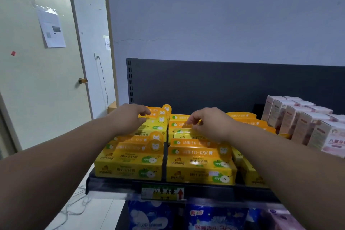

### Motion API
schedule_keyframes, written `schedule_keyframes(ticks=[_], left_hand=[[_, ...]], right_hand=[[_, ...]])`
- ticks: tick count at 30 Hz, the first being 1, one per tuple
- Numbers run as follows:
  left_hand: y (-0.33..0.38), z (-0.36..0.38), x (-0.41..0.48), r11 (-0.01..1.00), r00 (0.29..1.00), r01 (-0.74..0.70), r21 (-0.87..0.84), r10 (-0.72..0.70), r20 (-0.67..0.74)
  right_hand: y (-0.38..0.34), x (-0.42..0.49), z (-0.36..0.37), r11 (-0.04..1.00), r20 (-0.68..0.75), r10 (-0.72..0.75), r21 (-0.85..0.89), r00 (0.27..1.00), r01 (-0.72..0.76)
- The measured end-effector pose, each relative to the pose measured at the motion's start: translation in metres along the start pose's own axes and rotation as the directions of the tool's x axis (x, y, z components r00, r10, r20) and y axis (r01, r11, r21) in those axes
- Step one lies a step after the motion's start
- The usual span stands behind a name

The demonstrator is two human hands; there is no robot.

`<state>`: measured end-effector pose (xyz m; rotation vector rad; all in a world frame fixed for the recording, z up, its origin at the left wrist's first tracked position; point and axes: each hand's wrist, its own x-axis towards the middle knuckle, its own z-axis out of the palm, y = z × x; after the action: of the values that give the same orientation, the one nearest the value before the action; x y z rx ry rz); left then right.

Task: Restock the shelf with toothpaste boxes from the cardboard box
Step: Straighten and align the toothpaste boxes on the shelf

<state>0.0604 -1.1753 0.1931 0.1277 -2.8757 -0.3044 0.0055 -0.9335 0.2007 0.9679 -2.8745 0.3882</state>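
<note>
Yellow cardboard toothpaste boxes (128,166) are sitting along the dark metal shelf's (115,183) front edge while my left hand (128,117) is resting loose-fingered on rear ones and my right hand (211,123) is pinching another yellow box (182,132).

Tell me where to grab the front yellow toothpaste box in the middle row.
Pinch the toothpaste box by its top edge from above, thumb on the front face, fingers behind. Neighbouring boxes stand close beside and behind it, leaving only top and front free.
</note>
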Motion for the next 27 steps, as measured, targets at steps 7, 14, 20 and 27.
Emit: schedule_keyframes(ticks=[7,14,20,27], left_hand=[[0.008,0.020,0.029,0.990,0.984,0.045,0.132,-0.067,0.165],[0.002,0.027,0.038,0.990,0.983,0.081,0.113,-0.099,0.155],[-0.005,0.022,0.029,0.987,0.984,0.045,0.156,-0.070,0.165],[-0.009,0.006,0.017,0.990,0.957,-0.001,0.144,-0.041,0.287]], right_hand=[[0.009,0.026,0.007,0.999,0.097,-0.052,0.005,0.994,0.051],[0.006,0.035,0.006,0.992,0.196,-0.113,-0.031,0.974,0.121],[0.002,0.038,0.003,0.981,0.273,-0.128,-0.109,0.954,0.163],[-0.001,0.033,-0.001,0.969,0.290,-0.194,-0.091,0.937,0.229]])
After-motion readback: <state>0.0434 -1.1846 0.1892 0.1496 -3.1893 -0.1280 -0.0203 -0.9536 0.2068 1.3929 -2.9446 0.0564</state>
